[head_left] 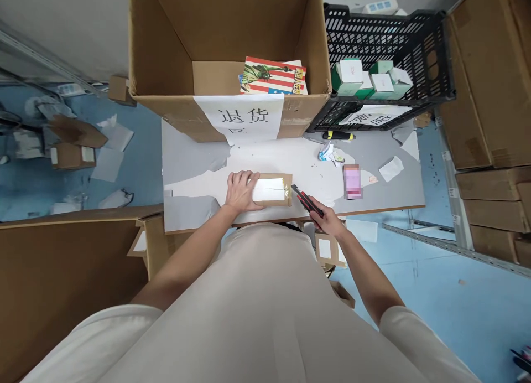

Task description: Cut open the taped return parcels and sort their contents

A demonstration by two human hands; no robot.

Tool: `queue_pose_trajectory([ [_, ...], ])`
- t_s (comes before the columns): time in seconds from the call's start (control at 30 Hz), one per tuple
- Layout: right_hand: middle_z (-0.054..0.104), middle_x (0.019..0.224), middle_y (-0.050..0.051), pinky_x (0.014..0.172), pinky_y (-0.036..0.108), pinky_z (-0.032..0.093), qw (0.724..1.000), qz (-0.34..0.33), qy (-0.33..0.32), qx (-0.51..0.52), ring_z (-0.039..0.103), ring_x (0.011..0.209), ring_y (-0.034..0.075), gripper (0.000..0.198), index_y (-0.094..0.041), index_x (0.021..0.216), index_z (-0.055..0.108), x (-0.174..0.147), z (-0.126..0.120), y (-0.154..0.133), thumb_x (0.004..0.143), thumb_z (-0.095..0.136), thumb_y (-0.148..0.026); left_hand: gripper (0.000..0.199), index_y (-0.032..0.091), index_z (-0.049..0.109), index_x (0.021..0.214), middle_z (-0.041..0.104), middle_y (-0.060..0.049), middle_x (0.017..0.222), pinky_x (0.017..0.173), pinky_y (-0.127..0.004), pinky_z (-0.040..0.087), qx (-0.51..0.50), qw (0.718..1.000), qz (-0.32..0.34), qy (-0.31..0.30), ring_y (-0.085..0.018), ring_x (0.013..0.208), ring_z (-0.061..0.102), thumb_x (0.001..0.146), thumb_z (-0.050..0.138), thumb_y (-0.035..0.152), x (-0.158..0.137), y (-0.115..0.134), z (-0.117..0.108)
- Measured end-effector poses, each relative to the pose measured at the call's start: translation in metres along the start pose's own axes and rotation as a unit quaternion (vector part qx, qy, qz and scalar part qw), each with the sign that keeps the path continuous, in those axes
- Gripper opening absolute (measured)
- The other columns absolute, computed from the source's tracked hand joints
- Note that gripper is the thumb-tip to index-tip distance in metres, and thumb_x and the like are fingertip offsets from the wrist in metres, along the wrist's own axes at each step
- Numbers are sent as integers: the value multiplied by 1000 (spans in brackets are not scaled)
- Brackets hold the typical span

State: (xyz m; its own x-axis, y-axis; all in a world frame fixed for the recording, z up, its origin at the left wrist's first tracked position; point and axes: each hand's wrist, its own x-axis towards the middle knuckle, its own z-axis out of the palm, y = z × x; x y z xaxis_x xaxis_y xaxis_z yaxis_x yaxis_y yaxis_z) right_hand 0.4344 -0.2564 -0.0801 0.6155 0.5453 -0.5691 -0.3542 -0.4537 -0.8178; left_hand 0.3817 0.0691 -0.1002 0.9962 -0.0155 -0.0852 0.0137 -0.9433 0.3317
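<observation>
A small brown cardboard box [271,203] with a white label and clear tape at its right end lies on the worktable near the front edge. My left hand [243,192] grips its left end, fingers over the far side and thumb at the near side. In my right hand [327,220] is a black and red utility knife [307,200], the fingers wrapped round its handle. The knife's tip points up and left, close to the taped end of the box; I cannot tell whether it touches.
Behind stands a large open carton [166,103] holding booklets [274,76]. Right of it, a black plastic crate [415,45] contains several green-and-white boxes. A yellow-black tool [338,135], crumpled wrapper [331,154] and blurred pink item [353,182] lie on the table [191,181].
</observation>
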Motion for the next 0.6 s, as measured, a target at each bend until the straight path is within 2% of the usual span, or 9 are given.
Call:
queue_pose_trajectory([
  [0.33,53,57,-3,41,24,39,999,-3,34,-29,42,40,10,68,-20,146,37,-29,32,21,85,53,-46,109,16,38,142,44,-20,133,111,-58,10,-11,1000,-1,-2,-40,124,37,51,74,62,-1,-2,4],
  [0.53,63,63,-1,46,29,43,995,13,95,-32,46,41,13,65,-26,139,49,-31,24,24,79,62,-45,111,14,35,144,43,-22,136,112,-59,7,-23,1000,9,-5,-41,126,35,52,75,63,-3,-3,3],
  [0.6,65,67,0,49,31,45,991,11,128,-43,49,43,14,67,-25,140,48,-31,19,28,77,64,-45,112,13,35,144,42,-23,137,113,-59,6,-24,1000,16,-4,-41,127,34,52,75,63,-4,-3,2],
])
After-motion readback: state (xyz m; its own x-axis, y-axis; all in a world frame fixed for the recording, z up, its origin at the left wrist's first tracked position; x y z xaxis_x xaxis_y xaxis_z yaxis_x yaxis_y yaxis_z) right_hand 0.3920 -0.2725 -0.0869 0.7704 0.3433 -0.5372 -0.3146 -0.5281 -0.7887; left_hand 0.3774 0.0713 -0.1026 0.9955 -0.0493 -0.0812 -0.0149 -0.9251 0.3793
